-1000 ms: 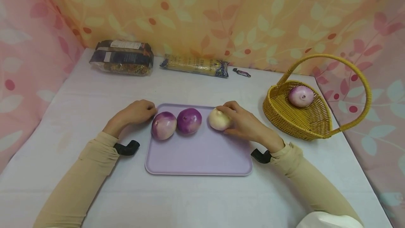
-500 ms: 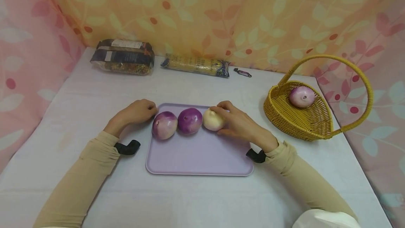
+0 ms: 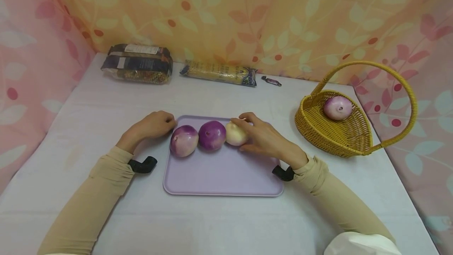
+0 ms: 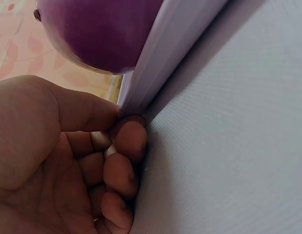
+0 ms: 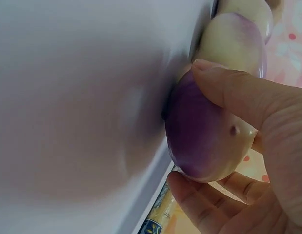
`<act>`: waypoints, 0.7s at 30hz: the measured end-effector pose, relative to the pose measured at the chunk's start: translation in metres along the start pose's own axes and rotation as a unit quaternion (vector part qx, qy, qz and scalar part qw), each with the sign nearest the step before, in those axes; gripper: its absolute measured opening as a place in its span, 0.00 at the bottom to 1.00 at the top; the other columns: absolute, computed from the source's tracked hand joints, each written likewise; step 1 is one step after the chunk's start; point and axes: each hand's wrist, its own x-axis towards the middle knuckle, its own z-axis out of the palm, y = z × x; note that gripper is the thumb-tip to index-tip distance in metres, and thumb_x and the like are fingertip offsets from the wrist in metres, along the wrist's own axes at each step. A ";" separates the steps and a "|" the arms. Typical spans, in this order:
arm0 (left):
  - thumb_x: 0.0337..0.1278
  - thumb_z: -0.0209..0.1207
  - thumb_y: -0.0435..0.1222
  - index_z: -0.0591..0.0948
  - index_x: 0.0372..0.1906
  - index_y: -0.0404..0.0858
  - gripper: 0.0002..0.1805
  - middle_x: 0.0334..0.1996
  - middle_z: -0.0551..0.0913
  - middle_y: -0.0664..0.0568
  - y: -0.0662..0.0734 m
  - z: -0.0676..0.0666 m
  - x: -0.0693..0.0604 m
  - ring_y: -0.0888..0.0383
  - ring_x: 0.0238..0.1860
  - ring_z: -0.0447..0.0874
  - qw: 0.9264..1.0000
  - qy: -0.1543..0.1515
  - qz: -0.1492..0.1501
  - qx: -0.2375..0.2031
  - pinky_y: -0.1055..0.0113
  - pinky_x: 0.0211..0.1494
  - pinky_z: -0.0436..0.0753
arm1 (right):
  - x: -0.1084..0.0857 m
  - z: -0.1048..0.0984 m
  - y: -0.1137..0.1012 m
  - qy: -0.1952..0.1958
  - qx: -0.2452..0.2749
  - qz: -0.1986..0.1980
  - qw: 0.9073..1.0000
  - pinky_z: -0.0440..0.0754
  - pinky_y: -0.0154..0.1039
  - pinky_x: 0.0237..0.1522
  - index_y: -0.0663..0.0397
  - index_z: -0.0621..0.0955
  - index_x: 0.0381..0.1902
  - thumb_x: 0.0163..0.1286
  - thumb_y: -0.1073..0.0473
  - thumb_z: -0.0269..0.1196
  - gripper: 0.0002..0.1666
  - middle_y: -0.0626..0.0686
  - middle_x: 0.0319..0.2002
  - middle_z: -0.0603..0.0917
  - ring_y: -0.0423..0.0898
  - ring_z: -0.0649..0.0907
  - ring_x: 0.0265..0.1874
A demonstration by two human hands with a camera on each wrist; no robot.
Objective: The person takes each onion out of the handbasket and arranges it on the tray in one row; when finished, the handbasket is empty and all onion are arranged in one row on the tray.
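On a lilac tray [image 3: 223, 176] lie three glossy round purple-and-white turnips in a row along its far side. The left turnip [image 3: 184, 141] and the middle turnip [image 3: 212, 135] rest side by side. My right hand [image 3: 263, 137] grips the right turnip [image 3: 235, 133], pale side up, touching or nearly touching the middle one. In the right wrist view, thumb and fingers curl round this turnip [image 5: 204, 131], whose purple underside faces the tray. My left hand [image 3: 153, 124] pinches the tray's left rim near the far corner; the left wrist view shows thumb and index finger [image 4: 131, 139] at the edge.
A yellow wicker basket [image 3: 318, 137] with a tall handle stands right of the tray, another turnip [image 3: 337, 108] inside. Along the back lie a dark bag of pasta [image 3: 138, 64], a yellow pasta packet [image 3: 218, 73] and a small wrapped candy [image 3: 271, 81]. Patterned curtains enclose the table.
My right hand has slid its turnip leftward along the tray, up beside the middle one. The left hand stays at the tray's rim.
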 end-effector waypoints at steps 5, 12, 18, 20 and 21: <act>0.68 0.48 0.37 0.74 0.23 0.39 0.15 0.20 0.69 0.53 0.000 -0.001 0.000 0.57 0.27 0.68 1.000 0.000 0.003 0.000 0.66 0.32 0.66 | 0.000 0.000 0.000 0.001 -0.008 -0.006 1.000 0.82 0.52 0.48 0.47 0.68 0.69 0.50 0.50 0.77 0.50 0.58 0.62 0.71 0.54 0.81 0.50; 0.68 0.47 0.37 0.72 0.21 0.40 0.16 0.19 0.68 0.53 0.001 -0.001 -0.001 0.57 0.26 0.67 1.000 0.001 0.001 0.002 0.66 0.31 0.65 | 0.000 0.000 -0.001 0.005 -0.012 -0.010 1.000 0.82 0.53 0.48 0.47 0.68 0.69 0.51 0.49 0.77 0.49 0.58 0.62 0.73 0.54 0.82 0.50; 0.67 0.47 0.36 0.71 0.21 0.40 0.16 0.19 0.68 0.53 0.000 0.000 0.000 0.57 0.26 0.67 1.000 0.001 -0.002 0.000 0.66 0.31 0.65 | 0.001 0.001 -0.003 0.005 -0.016 -0.004 1.000 0.82 0.53 0.47 0.46 0.68 0.69 0.52 0.49 0.76 0.49 0.59 0.63 0.72 0.55 0.82 0.52; 0.67 0.47 0.36 0.71 0.21 0.40 0.16 0.19 0.68 0.53 0.000 0.000 0.000 0.57 0.26 0.67 1.000 0.000 -0.002 -0.002 0.66 0.31 0.65 | 0.000 0.001 -0.003 0.005 -0.018 -0.002 1.000 0.82 0.54 0.47 0.45 0.67 0.70 0.51 0.48 0.76 0.49 0.60 0.64 0.71 0.56 0.82 0.52; 0.67 0.47 0.36 0.71 0.21 0.40 0.16 0.19 0.67 0.53 -0.001 0.000 0.000 0.57 0.26 0.67 1.000 0.000 -0.001 -0.001 0.66 0.31 0.65 | 0.000 0.001 -0.003 0.006 -0.018 -0.003 1.000 0.82 0.54 0.47 0.45 0.67 0.70 0.51 0.48 0.76 0.50 0.61 0.65 0.71 0.57 0.82 0.52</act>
